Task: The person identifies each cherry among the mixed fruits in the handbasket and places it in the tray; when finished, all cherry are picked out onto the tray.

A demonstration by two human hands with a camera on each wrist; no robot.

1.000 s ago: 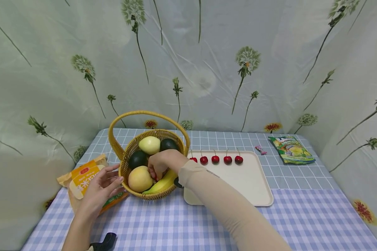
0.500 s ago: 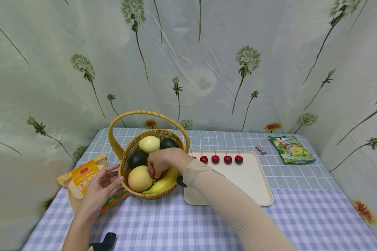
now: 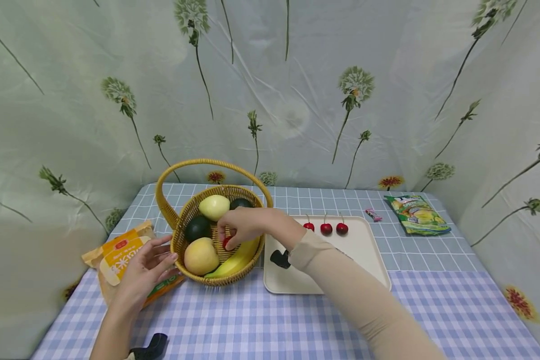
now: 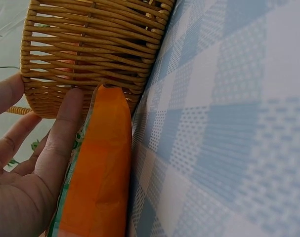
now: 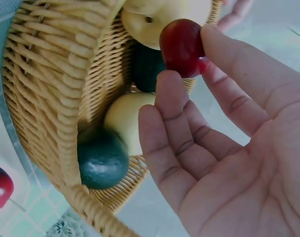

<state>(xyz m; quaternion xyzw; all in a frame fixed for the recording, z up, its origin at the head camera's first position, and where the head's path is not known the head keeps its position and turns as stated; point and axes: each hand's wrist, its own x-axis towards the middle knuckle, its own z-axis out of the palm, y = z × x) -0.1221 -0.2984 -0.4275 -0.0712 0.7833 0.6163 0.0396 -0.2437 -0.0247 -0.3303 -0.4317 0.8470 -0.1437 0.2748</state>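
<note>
A yellow wicker basket [image 3: 180,260] with a tall handle holds a banana [image 3: 232,265], a round yellow fruit [image 3: 201,257], a pale lemon [image 3: 214,207] and two dark green fruits, one of them an avocado-like oval [image 3: 198,228]. My right hand [image 3: 247,226] is over the basket's opening. It pinches a red cherry [image 5: 182,48] between thumb and finger, its other fingers loosely bent. My left hand [image 3: 146,270] rests its fingertips on the basket's left side, fingers apart and fairly straight, as the left wrist view shows.
Right of the basket lies a cream tray [image 3: 373,260] with a row of cherries [image 3: 326,228], partly hidden by my right arm. An orange snack bag [image 3: 121,255] lies under my left hand. A small pink wrapped candy [image 3: 373,215] and a green bag [image 3: 417,215] are farther right.
My right hand has shifted right and up from deeper in the basket, and the red cherry now shows more plainly. Its sleeve covers more of the tray. The left hand stays in place.
</note>
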